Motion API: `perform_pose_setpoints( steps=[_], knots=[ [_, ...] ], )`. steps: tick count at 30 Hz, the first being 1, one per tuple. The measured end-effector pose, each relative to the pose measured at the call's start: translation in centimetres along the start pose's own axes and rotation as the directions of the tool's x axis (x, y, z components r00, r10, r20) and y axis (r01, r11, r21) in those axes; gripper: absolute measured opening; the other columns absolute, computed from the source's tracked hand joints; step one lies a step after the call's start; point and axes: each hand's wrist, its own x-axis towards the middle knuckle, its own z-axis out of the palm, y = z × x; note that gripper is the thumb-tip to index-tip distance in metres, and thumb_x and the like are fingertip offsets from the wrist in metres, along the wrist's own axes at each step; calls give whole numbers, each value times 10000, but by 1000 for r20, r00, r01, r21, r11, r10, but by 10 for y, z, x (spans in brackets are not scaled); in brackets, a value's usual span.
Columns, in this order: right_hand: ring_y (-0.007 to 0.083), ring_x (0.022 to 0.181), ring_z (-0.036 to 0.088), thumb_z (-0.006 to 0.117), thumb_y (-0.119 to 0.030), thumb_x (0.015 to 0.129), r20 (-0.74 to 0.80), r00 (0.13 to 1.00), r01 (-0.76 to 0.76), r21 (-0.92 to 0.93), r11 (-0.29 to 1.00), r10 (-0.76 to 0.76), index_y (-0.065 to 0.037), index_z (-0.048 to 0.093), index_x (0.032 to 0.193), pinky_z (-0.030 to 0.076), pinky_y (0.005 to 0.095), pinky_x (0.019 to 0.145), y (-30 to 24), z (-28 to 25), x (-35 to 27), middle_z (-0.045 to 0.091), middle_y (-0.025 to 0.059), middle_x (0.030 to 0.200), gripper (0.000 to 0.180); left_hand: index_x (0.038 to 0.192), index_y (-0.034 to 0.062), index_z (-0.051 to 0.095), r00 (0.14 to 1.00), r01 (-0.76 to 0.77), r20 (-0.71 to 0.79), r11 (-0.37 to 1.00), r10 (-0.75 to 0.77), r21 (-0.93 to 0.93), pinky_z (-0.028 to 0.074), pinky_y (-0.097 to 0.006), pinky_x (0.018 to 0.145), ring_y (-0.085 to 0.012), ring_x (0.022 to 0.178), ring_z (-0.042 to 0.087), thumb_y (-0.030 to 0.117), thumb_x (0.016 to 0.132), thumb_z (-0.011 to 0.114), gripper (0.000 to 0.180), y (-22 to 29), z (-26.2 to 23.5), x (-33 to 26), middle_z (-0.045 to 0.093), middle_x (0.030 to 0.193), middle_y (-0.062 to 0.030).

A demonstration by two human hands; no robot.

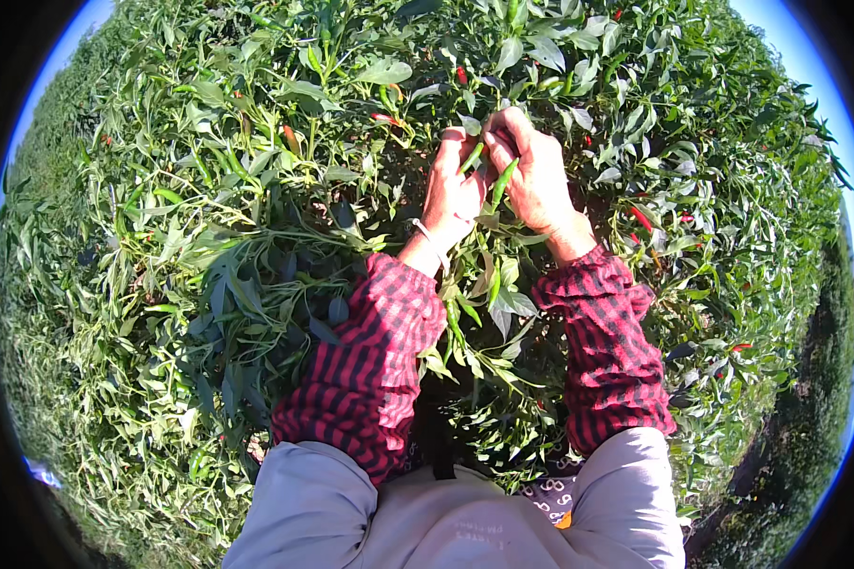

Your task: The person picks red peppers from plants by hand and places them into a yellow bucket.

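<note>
Both hands meet in the upper middle of the head view, among the leaves of a chili plant. My left hand [454, 190] has its fingers curled in, closed around a slim green chili pepper [472, 157]. Beside it my right hand [538, 180] is closed too, thumb and fingers bent together at the stems. A second green chili pepper [504, 184] slants down from under its fingers. The fingertips of both hands are partly hidden by each other and by leaves. More green chilies [494, 284] hang on the plant below the wrists.
Dense chili plants [161, 266] surround me. Red chilies [641, 219] show at the right, and an orange-red one [291, 140] at the upper left. Leafy stems [247, 294] lean against my left sleeve. A shaded furrow [778, 455] runs along the right.
</note>
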Motion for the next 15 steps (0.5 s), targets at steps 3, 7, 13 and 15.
perform_pose_setpoints(
  steps=[3,7,13,15],
  knots=[
    [307,645,575,554,-59,836,-90,995,54,20,998,-52,-34,501,919,450,338,588,0,-4,-6,567,170,734,101,1091,18,454,998,-53,24,999,53,-9,426,-217,615,-84,718,534,2,831,501,265,9,9,0,578,844,-36],
    [176,608,546,521,-14,835,-247,968,15,233,972,44,-23,521,923,440,280,581,9,-3,-11,570,97,713,89,1064,-7,492,992,40,120,993,-27,-110,369,-204,637,-54,725,452,124,877,514,229,10,4,0,528,834,1],
    [238,652,591,521,-24,841,-193,981,-2,55,998,13,-16,536,947,462,306,607,-2,-6,-25,589,139,750,107,1021,-18,532,998,36,45,984,-44,175,452,-281,664,-135,721,553,165,896,506,224,44,12,-3,605,805,-92],
    [255,685,606,538,-42,844,-208,977,45,-5,999,-45,-23,558,983,477,309,634,-4,-8,-26,602,144,789,142,978,-25,539,1000,8,22,990,-11,138,448,-288,641,-146,685,543,179,892,511,223,36,12,-4,597,780,-86]
  ],
)
